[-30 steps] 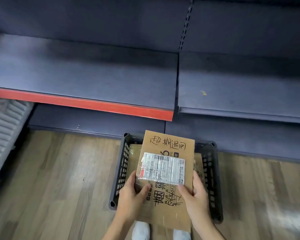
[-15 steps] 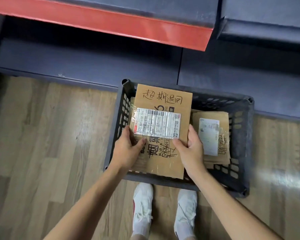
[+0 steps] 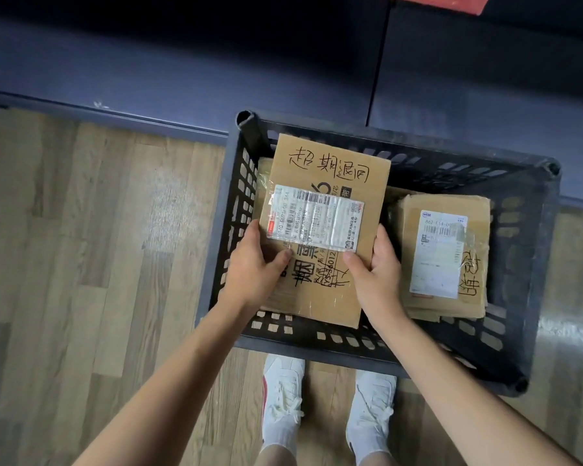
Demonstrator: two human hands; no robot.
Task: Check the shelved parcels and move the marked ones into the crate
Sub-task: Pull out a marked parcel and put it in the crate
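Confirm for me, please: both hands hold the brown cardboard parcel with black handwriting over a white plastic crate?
Not quite: the head view shows a black plastic crate. The left hand and right hand do hold the brown cardboard parcel over it.

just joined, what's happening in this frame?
A person is holding a flat cardboard parcel with handwritten marker on it over a black plastic crate on the wood floor. The left hand grips its left edge and the right hand its right edge, thumbs on top. The parcel sits over the crate's left half, not yet released. A stack of similar parcels, the top one also marked, already lies in the right half. Dark shelving runs behind the crate.
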